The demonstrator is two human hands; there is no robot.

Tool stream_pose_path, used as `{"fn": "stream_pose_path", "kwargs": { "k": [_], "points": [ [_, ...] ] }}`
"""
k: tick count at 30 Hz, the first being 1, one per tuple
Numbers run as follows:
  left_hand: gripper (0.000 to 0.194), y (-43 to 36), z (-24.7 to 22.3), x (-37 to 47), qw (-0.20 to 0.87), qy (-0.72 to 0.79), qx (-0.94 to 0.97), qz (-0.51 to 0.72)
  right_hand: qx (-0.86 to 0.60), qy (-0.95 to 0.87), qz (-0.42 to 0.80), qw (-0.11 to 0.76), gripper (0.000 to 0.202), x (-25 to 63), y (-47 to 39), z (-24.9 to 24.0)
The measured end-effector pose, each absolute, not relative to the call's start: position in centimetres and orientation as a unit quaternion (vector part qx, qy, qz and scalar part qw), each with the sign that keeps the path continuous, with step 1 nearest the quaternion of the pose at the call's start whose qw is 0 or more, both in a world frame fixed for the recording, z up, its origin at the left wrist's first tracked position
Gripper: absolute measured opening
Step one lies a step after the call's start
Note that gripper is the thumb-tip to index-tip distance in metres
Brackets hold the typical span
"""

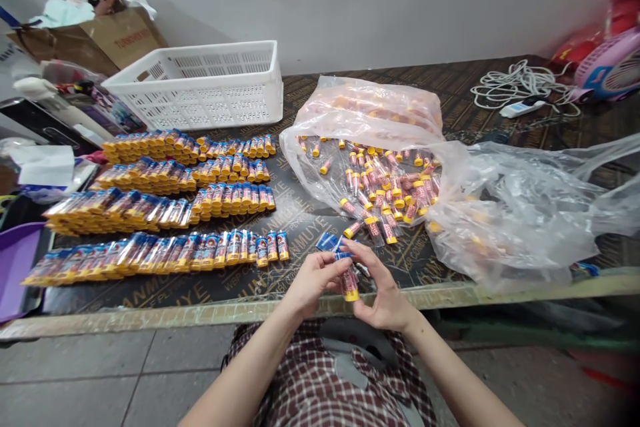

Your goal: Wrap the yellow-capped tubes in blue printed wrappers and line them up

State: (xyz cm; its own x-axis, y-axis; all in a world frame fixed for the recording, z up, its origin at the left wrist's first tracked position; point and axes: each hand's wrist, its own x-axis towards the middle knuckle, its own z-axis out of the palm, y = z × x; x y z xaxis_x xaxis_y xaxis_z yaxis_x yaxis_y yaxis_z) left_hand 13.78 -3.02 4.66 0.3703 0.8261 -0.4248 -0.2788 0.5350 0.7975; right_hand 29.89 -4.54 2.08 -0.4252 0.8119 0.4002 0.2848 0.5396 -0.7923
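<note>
Near the table's front edge, my left hand [313, 280] pinches a small clear tube [350, 283] with a yellow cap at its lower end and blue at its top. My right hand [383, 290] curves around the tube's other side, its thumb and fingers apart; its fingertips are by the blue top. Just behind the hands lie flat blue printed sleeves [329, 241]. Beyond them, many loose yellow-capped tubes [373, 177] spill from a clear plastic bag [370, 103].
Rows of blue-and-yellow tubes [165, 253] stand packed at left. Behind them is a white perforated basket [200, 93]. A purple tray [20, 267] lies far left. Crumpled plastic [520, 200], a coiled white cable [520, 87] and a pink-blue fan [610, 70] are at right.
</note>
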Motion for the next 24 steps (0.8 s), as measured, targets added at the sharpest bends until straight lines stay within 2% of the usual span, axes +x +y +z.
{"fn": "stream_pose_path", "kwargs": {
  "k": [24],
  "points": [
    [0.042,-3.55,4.53,13.97,0.752,0.457,0.313,0.358,-0.337,-0.713,0.394,0.472,0.089,29.04,-5.06,1.27]
  ]
}}
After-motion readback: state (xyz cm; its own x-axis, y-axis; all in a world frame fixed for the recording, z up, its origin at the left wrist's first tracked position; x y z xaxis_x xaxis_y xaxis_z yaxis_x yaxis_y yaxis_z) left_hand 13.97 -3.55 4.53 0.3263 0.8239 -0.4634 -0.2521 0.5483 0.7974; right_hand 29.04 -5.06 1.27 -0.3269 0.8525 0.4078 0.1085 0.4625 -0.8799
